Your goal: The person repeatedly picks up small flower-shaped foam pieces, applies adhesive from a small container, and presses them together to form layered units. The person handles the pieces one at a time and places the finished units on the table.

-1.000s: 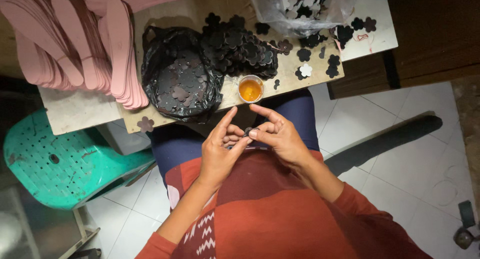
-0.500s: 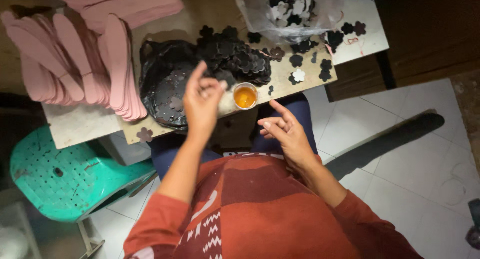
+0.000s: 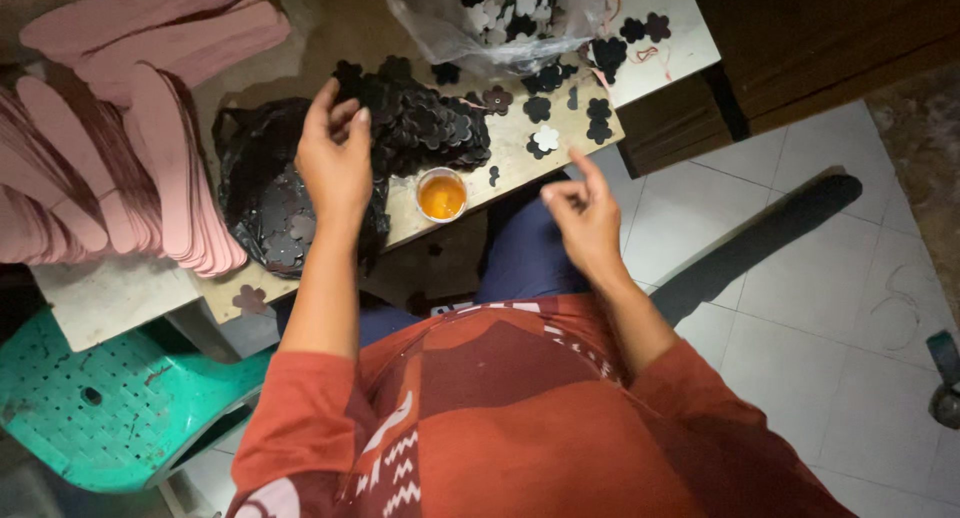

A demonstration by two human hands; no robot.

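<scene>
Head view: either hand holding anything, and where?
Left hand reaches over the pile of dark flower cutouts; a grip cannot be told. Right hand hangs in air, nothing visible in it.

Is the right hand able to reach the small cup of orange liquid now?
Probably yes: the right hand hovers open beside the cup, and nothing lies between them at the table's edge.

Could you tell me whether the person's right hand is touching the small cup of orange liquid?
Apart. The head view shows the right hand raised beside the small cup, with bare table edge and dark cloth plainly between them.
</scene>
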